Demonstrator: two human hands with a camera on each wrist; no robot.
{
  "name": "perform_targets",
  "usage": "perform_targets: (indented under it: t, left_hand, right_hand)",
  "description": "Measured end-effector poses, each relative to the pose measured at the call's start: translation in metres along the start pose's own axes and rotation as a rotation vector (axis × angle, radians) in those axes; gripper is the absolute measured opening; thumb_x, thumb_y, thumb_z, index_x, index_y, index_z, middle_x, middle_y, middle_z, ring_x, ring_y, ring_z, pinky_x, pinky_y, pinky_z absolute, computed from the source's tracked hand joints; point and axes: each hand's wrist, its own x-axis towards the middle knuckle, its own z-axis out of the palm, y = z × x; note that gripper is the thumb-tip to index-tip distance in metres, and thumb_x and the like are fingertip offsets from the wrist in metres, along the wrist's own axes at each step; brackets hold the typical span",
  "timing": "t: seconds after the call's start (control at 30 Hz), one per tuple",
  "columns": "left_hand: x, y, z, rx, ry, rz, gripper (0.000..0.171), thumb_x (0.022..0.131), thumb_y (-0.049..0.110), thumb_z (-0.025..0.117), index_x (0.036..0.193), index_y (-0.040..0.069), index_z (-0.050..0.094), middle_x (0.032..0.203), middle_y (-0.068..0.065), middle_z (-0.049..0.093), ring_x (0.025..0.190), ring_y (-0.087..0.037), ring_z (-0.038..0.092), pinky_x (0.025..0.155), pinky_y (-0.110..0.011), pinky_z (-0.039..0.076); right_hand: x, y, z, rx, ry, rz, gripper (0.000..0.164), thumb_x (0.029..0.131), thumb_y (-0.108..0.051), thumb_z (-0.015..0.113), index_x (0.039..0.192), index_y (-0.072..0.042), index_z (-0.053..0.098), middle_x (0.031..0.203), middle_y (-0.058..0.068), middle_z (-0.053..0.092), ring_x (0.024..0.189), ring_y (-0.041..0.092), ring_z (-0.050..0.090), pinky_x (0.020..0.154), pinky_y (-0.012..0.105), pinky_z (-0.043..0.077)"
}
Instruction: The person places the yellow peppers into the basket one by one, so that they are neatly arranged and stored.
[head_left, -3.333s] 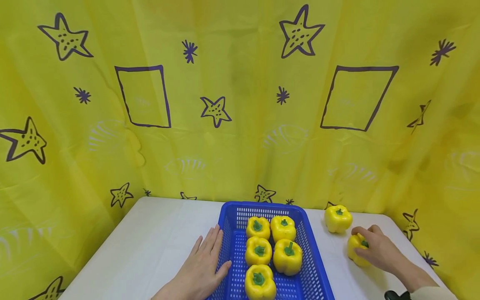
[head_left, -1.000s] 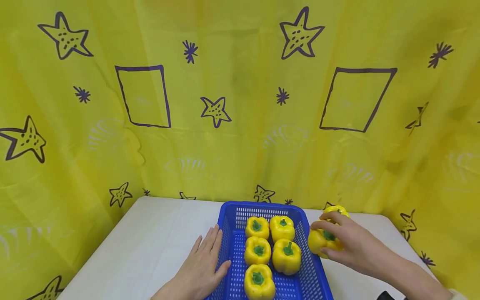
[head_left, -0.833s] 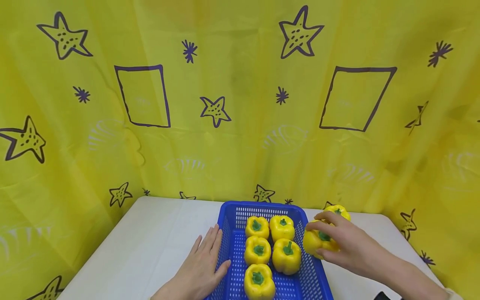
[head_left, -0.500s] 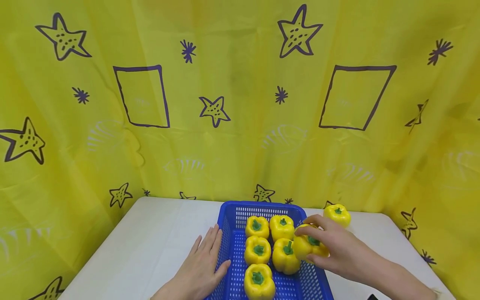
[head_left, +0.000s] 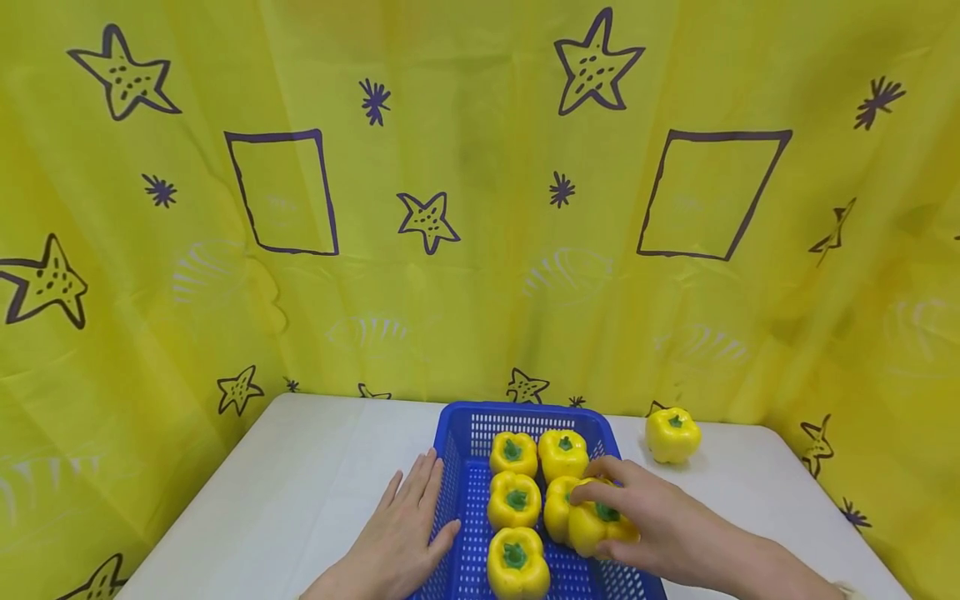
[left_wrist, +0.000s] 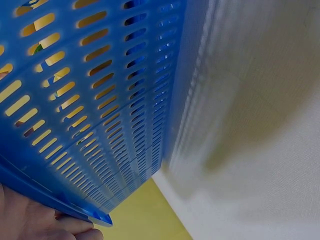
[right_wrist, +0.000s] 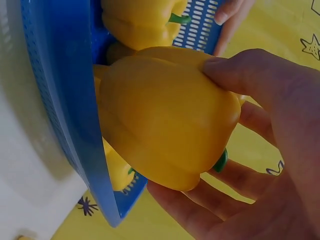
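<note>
My right hand (head_left: 652, 517) grips a yellow bell pepper (head_left: 592, 525) with a green stem, held over the right side of a blue plastic basket (head_left: 465, 417). In the right wrist view, thumb and fingers curl round this bell pepper (right_wrist: 165, 115) beside the basket wall (right_wrist: 75, 100). Part of a second pepper in the basket is hidden behind it. My left hand (head_left: 397, 529) lies with straight fingers along the basket's left rim; the left wrist view shows its fingers (left_wrist: 35, 220) at that rim. Several yellow peppers (head_left: 519, 562) sit stem-up in two columns in the basket.
One more yellow bell pepper (head_left: 672, 435) stands on the white table (head_left: 300, 467), right of the basket near the back edge. A yellow curtain (head_left: 480, 317) with star drawings hangs behind and at both sides.
My right hand has picked up the bell pepper from the table's right side and carried it left over the basket's right rim. My left hand stays at the basket's left side.
</note>
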Motion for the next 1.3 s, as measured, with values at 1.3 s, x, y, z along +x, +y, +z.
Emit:
perform_targets:
  t: [1.3]
  left_hand:
    - [-0.001,0.0,0.0,-0.017,-0.009,-0.003,0.081,0.1,0.055,0.041,0.156,0.001,0.022,0.166,-0.016,0.017,0.153,-0.035,0.017,0.121,-0.061,0.016]
  right_hand:
    - [0.001,0.001,0.038,0.103,-0.177,-0.045,0.044,0.076,-0.026,0.081,0.116,-0.028,0.063,0.111,-0.008,0.052,0.095,0.003,0.044,0.073,0.02,0.048]
